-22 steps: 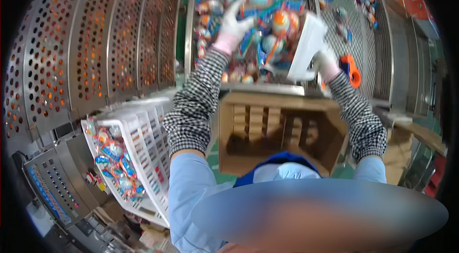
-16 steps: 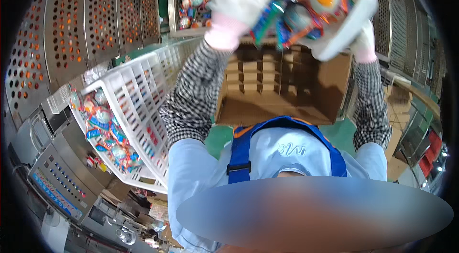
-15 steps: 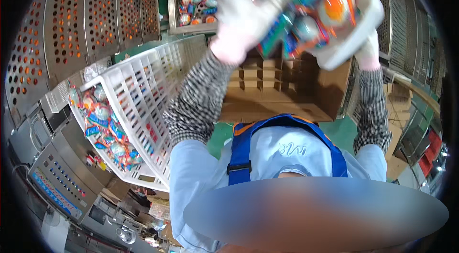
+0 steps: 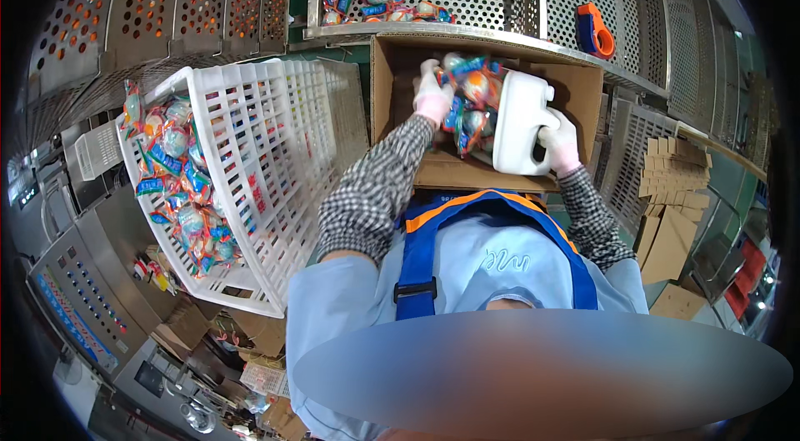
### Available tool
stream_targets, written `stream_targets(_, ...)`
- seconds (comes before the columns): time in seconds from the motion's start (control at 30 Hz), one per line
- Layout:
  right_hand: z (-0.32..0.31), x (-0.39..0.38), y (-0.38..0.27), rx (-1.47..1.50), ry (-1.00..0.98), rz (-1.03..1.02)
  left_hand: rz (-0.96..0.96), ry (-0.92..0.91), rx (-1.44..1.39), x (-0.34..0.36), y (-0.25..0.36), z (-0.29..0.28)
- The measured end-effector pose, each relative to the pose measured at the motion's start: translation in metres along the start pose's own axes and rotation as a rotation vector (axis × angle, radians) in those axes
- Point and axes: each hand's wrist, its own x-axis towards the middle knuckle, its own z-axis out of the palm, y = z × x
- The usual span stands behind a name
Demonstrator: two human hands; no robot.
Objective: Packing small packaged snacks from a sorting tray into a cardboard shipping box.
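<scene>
Bright, even overhead light falls on the cardboard box [image 4: 492, 107], whose inside lies in soft shadow, while the perforated metal panels [image 4: 175, 16] left of it bow strongly toward the black fisheye rim, and a smooth blurred oval covers the area well below the box.

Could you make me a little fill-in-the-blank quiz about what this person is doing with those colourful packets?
1. The right hand holds a white scoop by its ____.
2. The colourful packets are held over an open ____ box.
3. The white crate sits on the person's ____ side.
4. The orange tape dispenser rests on a ____ metal tray.

Missing words: handle; cardboard; left; perforated
</scene>
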Motion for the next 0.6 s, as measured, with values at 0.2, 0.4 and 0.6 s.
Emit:
stream_targets(0.2, -0.039, -0.040, -0.099, -0.588, 0.333, -0.430, -0.325, 0.182, 0.041, 0.039, -0.051, -0.013)
stream_targets(0.4, -0.102, -0.022, -0.139, 0.158, 0.432, -0.384, 0.111, 0.213, 0.982, 0.012, -0.027, -0.015)
stream_targets(0.6, -0.120, 0.133, -0.100, 0.396, 0.218, -0.333, 0.147, -0.307, 0.744, 0.015, 0.055, -0.002)
